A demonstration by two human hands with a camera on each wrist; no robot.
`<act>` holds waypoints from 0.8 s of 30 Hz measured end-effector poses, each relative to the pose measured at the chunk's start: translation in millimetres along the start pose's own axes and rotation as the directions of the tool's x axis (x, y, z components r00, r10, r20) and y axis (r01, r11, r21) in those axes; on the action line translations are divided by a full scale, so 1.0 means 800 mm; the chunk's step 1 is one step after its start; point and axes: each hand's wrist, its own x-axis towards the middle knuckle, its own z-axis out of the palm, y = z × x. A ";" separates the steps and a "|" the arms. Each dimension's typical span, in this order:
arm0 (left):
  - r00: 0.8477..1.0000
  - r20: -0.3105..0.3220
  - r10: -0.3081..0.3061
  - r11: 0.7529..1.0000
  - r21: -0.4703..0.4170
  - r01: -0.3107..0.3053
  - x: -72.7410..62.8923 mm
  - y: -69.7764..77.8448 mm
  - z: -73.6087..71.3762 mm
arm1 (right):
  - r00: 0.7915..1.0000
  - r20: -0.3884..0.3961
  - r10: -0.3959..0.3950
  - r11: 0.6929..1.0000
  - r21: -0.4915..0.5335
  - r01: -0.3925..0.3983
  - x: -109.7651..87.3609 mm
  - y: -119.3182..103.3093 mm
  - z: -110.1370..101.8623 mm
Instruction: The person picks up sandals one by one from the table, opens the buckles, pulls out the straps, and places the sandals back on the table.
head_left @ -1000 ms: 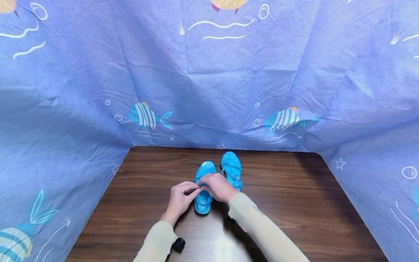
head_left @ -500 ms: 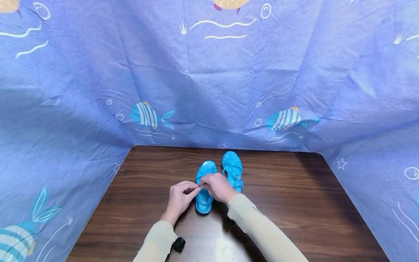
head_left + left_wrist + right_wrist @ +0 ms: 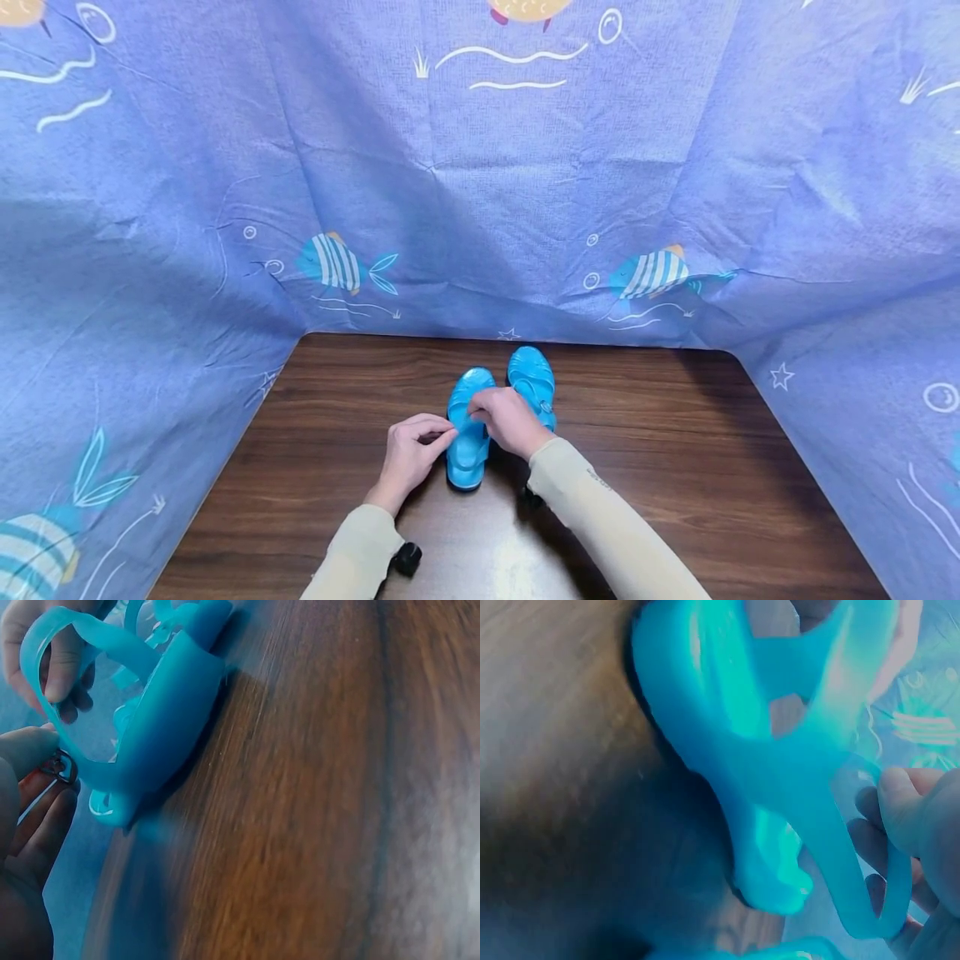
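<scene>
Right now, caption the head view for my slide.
A person's fingers work at the nearer blue sandal, its mate alongside, on a brown wood-grain table backed by fish-print fabric.

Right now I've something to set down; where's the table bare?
Bare table lies between the farther sandal and right edge, also between left hand and left edge. Crowded: mid-table, the right hand at the nearer sandal.

A pale cream left sleeve (image 3: 351, 552) and a matching right sleeve (image 3: 611, 527) cover the forearms, close-fitting and plain-coloured, each ending at the wrist and leaving the left hand (image 3: 411, 454) and the right hand (image 3: 513, 422) bare. Small dark lettering (image 3: 597, 478), too tiny to read, marks the right one near its cuff. A rounded black device (image 3: 407, 558) sits beneath the left wrist, and a black piece (image 3: 531, 497) shows partly under the right.
</scene>
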 end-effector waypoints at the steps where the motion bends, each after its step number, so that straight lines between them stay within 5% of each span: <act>1: 1.000 -0.003 -0.004 1.000 0.000 0.004 0.000 0.000 -0.001 | 1.000 -0.013 0.012 1.000 0.003 -0.012 0.000 0.001 -0.003; 6: 0.999 -0.027 0.018 1.000 0.000 -0.018 0.000 -0.002 0.000 | 0.999 -0.037 0.021 0.999 -0.033 -0.022 -0.001 0.003 -0.012; 14: 1.000 0.007 0.008 0.998 -0.063 -0.007 -0.002 0.000 0.002 | 0.988 0.061 -0.141 0.985 -0.088 0.146 -0.006 -0.005 0.005; 24: 1.000 -0.003 -0.018 0.999 -0.043 0.017 -0.006 0.000 0.000 | 0.990 0.094 -0.102 0.994 -0.016 0.104 -0.013 -0.012 0.007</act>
